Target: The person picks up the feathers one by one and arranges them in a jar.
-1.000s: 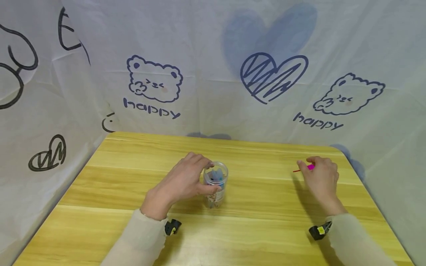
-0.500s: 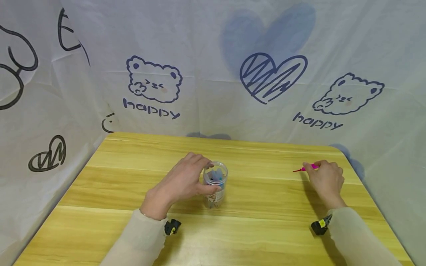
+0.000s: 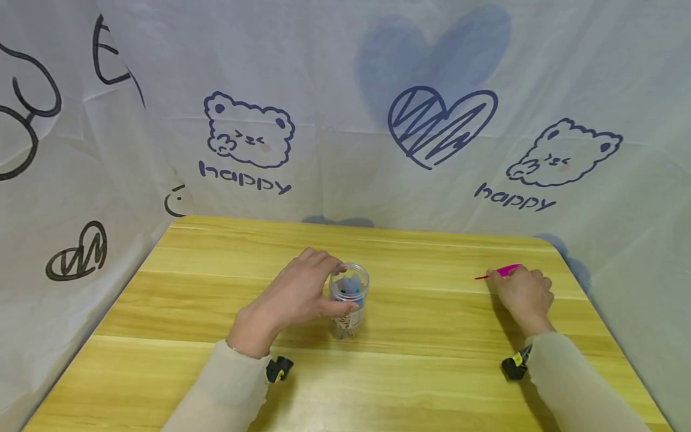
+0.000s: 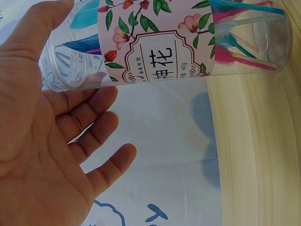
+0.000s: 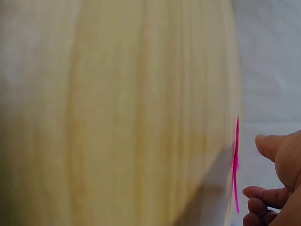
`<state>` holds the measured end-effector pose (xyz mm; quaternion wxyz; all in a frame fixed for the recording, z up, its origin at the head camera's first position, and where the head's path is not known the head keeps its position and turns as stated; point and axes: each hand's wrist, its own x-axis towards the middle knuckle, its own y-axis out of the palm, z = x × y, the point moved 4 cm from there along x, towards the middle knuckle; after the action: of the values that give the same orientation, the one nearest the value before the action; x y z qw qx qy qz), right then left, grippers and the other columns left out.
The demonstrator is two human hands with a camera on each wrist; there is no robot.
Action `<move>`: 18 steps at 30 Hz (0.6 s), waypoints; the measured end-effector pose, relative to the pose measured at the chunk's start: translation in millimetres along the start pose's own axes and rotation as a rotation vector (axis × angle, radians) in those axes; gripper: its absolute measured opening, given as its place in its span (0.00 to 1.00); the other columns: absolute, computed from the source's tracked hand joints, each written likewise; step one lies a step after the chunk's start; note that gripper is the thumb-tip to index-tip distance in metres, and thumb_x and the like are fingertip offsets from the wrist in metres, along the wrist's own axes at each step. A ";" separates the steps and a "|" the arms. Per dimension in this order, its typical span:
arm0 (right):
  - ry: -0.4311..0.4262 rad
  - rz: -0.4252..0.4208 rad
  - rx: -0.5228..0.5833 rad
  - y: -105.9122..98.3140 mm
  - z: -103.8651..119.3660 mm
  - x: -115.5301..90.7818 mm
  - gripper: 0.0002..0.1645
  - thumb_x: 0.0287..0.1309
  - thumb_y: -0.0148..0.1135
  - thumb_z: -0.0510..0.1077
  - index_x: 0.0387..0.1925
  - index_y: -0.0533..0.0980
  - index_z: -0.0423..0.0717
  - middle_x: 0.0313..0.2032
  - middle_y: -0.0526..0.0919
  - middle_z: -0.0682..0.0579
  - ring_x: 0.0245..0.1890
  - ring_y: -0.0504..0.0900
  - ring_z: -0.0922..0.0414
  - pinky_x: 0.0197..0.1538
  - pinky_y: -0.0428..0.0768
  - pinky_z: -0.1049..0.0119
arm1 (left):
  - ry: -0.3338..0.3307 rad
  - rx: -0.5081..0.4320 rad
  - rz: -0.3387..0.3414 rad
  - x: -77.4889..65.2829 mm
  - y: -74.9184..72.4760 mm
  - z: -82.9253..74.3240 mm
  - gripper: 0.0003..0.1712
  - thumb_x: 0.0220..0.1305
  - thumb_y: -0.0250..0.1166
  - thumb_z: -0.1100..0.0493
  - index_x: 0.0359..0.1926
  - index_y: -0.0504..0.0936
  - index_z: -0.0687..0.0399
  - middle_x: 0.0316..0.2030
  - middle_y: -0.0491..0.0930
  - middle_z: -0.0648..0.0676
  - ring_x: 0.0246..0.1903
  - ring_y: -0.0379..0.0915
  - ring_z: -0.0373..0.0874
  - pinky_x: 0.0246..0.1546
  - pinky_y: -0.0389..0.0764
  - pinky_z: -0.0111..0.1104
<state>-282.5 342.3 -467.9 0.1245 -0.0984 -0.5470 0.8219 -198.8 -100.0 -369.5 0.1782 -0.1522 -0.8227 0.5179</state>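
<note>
My left hand [image 3: 302, 288] holds a clear plastic jar [image 3: 348, 300] near its rim, thumb on the near side and some fingers behind it. The jar stands upright on the table; in the left wrist view its flowered label [image 4: 157, 40] shows, with blue and pink slender pieces [image 4: 235, 59] inside. At the right, my right hand [image 3: 523, 297] hovers by a pink feather-shaped piece [image 3: 507, 270] with a thin stem, which lies on the table. In the right wrist view, the thumb [image 5: 268, 146] and fingers stand apart beside that piece.
The wood-patterned table [image 3: 410, 372] reaches back to a white cloth [image 3: 335, 72] with drawn hearts and bears. Another stretch of cloth [image 3: 129, 180] hangs along the left side. A small black camera sits on each wrist.
My right hand shifts right, then comes slightly back left and lower toward the pink feather-shaped piece, whose stem tip stays in place. The left hand and the jar stay still.
</note>
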 end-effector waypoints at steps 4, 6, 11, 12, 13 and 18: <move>0.008 0.020 -0.003 2.2 -0.3 -1.1 0.38 0.72 0.56 0.68 0.30 0.78 0.35 0.48 0.72 0.23 0.52 0.66 0.26 0.49 0.71 0.31 | 0.002 -0.001 -0.001 0.1 0.1 -0.3 0.42 0.57 0.77 0.32 0.64 0.82 0.53 0.60 0.82 0.51 0.63 0.72 0.50 0.70 0.72 0.48; 0.013 0.025 -0.004 3.3 -0.8 -0.9 0.38 0.72 0.56 0.68 0.29 0.78 0.35 0.48 0.72 0.23 0.52 0.66 0.26 0.49 0.71 0.30 | 0.004 -0.003 -0.003 0.0 0.1 -0.5 0.42 0.57 0.77 0.32 0.64 0.82 0.53 0.60 0.82 0.51 0.63 0.72 0.50 0.71 0.72 0.48; 0.006 0.025 -0.007 5.8 -2.6 2.3 0.38 0.72 0.56 0.68 0.26 0.78 0.37 0.47 0.72 0.24 0.51 0.66 0.26 0.46 0.72 0.33 | 0.001 -0.008 -0.003 -0.2 0.0 -0.9 0.42 0.57 0.77 0.32 0.64 0.82 0.53 0.60 0.82 0.51 0.63 0.72 0.50 0.71 0.72 0.48; 0.003 0.027 -0.010 6.3 -2.6 2.9 0.38 0.71 0.55 0.69 0.25 0.77 0.37 0.46 0.72 0.24 0.51 0.66 0.27 0.45 0.72 0.34 | 0.000 -0.009 -0.003 -0.2 0.0 -0.9 0.42 0.56 0.77 0.32 0.63 0.82 0.53 0.60 0.82 0.51 0.63 0.72 0.50 0.71 0.72 0.48; -0.001 0.028 -0.014 7.1 -2.8 4.1 0.38 0.71 0.55 0.69 0.24 0.77 0.38 0.46 0.72 0.24 0.51 0.66 0.27 0.45 0.73 0.35 | 0.000 -0.009 -0.003 -0.2 -0.1 -1.0 0.42 0.56 0.77 0.32 0.63 0.82 0.53 0.60 0.82 0.51 0.63 0.72 0.50 0.71 0.72 0.48; -0.004 0.038 -0.019 9.0 -2.4 7.9 0.40 0.71 0.55 0.70 0.24 0.78 0.37 0.47 0.72 0.24 0.51 0.66 0.27 0.45 0.73 0.35 | 0.000 -0.008 -0.002 0.2 -0.4 -1.3 0.42 0.57 0.77 0.33 0.63 0.82 0.53 0.60 0.82 0.51 0.63 0.72 0.49 0.70 0.72 0.48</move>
<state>-290.1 343.5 -477.3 0.1071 -0.1084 -0.5532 0.8190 -198.4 -99.0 -368.5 0.1779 -0.1518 -0.8251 0.5142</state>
